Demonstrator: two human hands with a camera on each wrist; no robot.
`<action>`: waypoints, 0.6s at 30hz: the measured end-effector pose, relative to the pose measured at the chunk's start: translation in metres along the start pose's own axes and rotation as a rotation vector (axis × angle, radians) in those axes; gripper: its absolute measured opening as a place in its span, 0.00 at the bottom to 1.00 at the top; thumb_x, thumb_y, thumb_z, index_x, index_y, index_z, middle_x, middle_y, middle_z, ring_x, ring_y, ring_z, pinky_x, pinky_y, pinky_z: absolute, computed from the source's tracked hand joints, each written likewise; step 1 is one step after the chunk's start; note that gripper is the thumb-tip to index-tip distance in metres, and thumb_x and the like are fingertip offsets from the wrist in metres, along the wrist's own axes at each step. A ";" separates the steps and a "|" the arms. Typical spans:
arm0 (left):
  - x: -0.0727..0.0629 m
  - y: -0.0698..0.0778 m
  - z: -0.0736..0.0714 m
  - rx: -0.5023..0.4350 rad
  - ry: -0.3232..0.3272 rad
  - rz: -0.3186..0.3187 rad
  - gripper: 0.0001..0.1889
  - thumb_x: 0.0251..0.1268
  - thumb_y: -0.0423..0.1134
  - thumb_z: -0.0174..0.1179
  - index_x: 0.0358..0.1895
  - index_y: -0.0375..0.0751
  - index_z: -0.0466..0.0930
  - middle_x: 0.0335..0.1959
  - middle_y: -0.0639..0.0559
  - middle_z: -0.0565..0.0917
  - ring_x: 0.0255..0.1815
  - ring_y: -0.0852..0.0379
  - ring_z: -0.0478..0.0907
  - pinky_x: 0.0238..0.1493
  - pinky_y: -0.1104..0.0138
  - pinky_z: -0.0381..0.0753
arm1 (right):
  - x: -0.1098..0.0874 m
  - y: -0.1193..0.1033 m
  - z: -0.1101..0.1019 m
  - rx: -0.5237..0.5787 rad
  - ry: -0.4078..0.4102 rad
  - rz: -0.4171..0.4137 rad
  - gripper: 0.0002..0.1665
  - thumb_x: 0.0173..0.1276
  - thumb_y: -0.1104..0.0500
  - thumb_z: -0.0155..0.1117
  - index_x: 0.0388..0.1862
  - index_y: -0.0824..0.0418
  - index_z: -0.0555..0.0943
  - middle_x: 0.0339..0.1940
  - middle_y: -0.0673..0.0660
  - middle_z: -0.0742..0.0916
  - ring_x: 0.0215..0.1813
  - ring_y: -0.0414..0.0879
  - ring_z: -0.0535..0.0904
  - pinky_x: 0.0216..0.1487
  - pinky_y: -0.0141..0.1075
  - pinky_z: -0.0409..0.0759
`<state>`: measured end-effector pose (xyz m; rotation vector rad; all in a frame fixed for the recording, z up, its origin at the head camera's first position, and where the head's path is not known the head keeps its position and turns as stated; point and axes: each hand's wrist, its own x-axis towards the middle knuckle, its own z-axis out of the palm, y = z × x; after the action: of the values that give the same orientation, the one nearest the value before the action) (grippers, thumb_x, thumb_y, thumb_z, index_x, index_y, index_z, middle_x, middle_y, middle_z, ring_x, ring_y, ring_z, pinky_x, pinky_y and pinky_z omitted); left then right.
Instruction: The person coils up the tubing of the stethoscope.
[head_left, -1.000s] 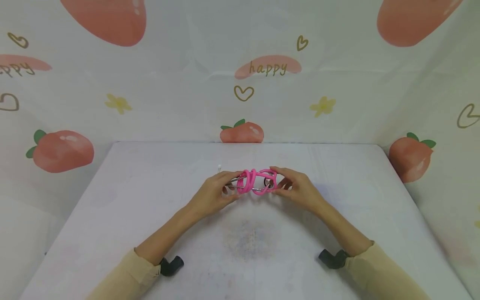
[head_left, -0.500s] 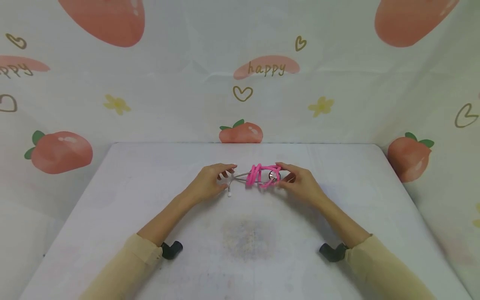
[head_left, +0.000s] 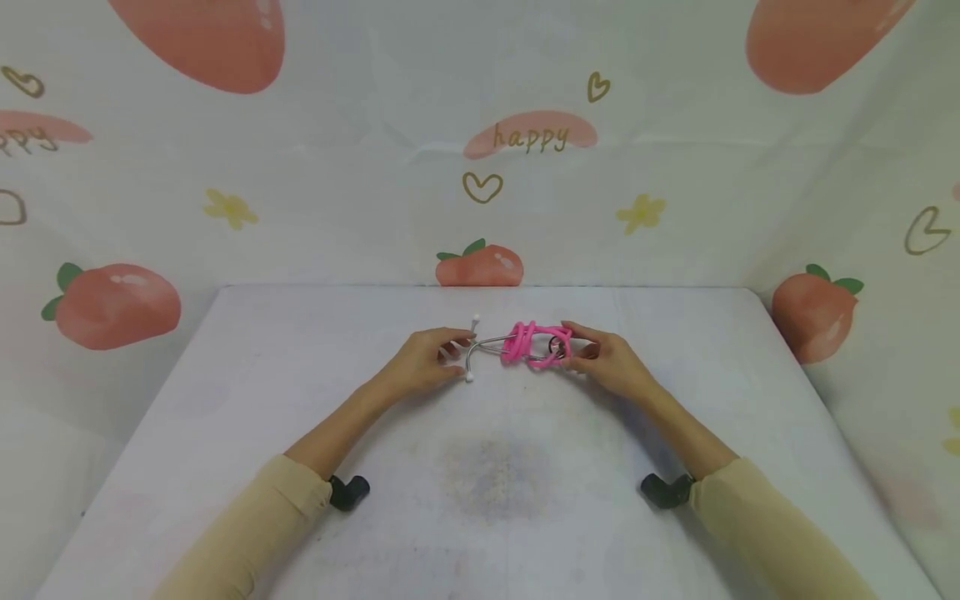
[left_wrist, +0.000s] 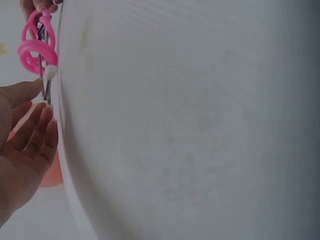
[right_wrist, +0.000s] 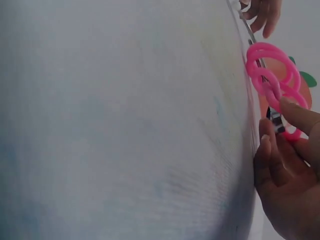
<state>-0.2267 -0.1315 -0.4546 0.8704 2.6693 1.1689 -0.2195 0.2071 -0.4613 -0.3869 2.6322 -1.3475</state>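
A stethoscope point(head_left: 522, 343) with pink tubing wound in loops is stretched between my two hands over the white table. Its metal ear tubes point(head_left: 491, 340) point left and end in white ear tips, one at the far side and one at the near side. My left hand point(head_left: 427, 362) has its thumb and fingertips at these ear tubes, apparently pinching them lightly. At the other end, my right hand point(head_left: 609, 362) pinches the pink loops point(right_wrist: 272, 80) between thumb and fingers. The round metal chest piece point(head_left: 556, 346) sits inside the loops beside the right fingertips.
The white table point(head_left: 495, 550) carries a faint dark smudge in its middle. Behind it hangs a white cloth point(head_left: 360, 167) printed with peaches, hearts and flowers. Dark wrist camera mounts point(head_left: 349, 492) show at both sleeve cuffs.
The stethoscope has shifted right and slightly away with my right hand. My left fingers have slid from the ear tubes' middle to near the ear tips, which now both show.
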 end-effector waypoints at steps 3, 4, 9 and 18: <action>0.001 0.001 0.001 -0.013 -0.016 -0.029 0.28 0.55 0.30 0.73 0.62 0.38 0.78 0.51 0.48 0.85 0.46 0.54 0.80 0.50 0.62 0.82 | 0.002 0.000 0.000 -0.026 -0.027 0.009 0.39 0.64 0.60 0.72 0.73 0.59 0.70 0.41 0.59 0.89 0.39 0.47 0.83 0.33 0.32 0.76; 0.001 0.001 0.002 -0.015 -0.020 -0.034 0.28 0.55 0.30 0.73 0.62 0.38 0.79 0.51 0.49 0.85 0.46 0.55 0.80 0.50 0.62 0.82 | 0.003 0.000 0.000 -0.035 -0.032 0.014 0.39 0.64 0.61 0.72 0.74 0.59 0.69 0.41 0.60 0.88 0.39 0.48 0.82 0.33 0.33 0.76; 0.001 0.001 0.003 -0.009 -0.031 -0.048 0.25 0.56 0.32 0.73 0.60 0.40 0.81 0.51 0.51 0.85 0.45 0.56 0.80 0.49 0.63 0.82 | 0.005 0.000 0.001 -0.092 -0.047 0.038 0.42 0.64 0.61 0.72 0.75 0.61 0.66 0.50 0.63 0.86 0.43 0.51 0.82 0.39 0.36 0.79; -0.008 -0.005 -0.001 0.017 -0.025 -0.087 0.25 0.58 0.33 0.71 0.61 0.42 0.80 0.52 0.51 0.84 0.47 0.55 0.81 0.50 0.62 0.82 | 0.003 0.002 -0.003 -0.148 -0.029 0.024 0.44 0.63 0.63 0.72 0.76 0.64 0.64 0.64 0.65 0.78 0.48 0.54 0.82 0.45 0.40 0.81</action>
<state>-0.2222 -0.1390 -0.4583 0.7574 2.6720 1.1098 -0.2235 0.2094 -0.4612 -0.3899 2.7120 -1.1344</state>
